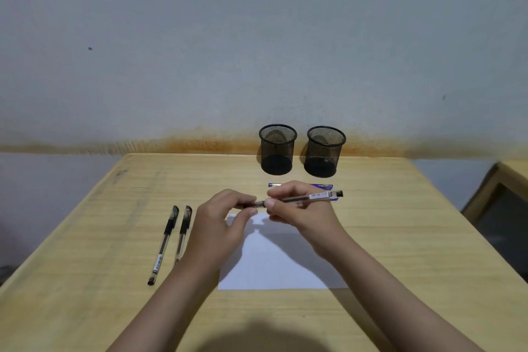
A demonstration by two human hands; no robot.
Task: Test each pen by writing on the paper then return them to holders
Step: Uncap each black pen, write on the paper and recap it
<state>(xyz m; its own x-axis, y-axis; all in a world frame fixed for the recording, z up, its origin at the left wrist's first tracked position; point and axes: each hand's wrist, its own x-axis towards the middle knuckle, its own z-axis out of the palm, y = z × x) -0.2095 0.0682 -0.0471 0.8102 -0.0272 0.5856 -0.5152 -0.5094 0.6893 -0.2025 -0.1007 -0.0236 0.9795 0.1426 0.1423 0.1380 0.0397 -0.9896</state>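
My right hand [300, 208] grips a clear black-ink pen [311, 196] held level above the white paper [280, 266]. My left hand [225, 217] pinches the pen's cap end, the cap mostly hidden by my fingers. Two capped black pens [164, 243] [183, 234] lie side by side on the table left of the paper. Behind my right hand lie blue pens [324, 186], partly hidden. Two black mesh holders [277, 148] [325, 151] stand with nothing in them at the table's far edge.
The wooden table [100, 237] stands against a grey wall with a rust-coloured stain. A second piece of wooden furniture [497, 197] sits at the right, separated by a gap.
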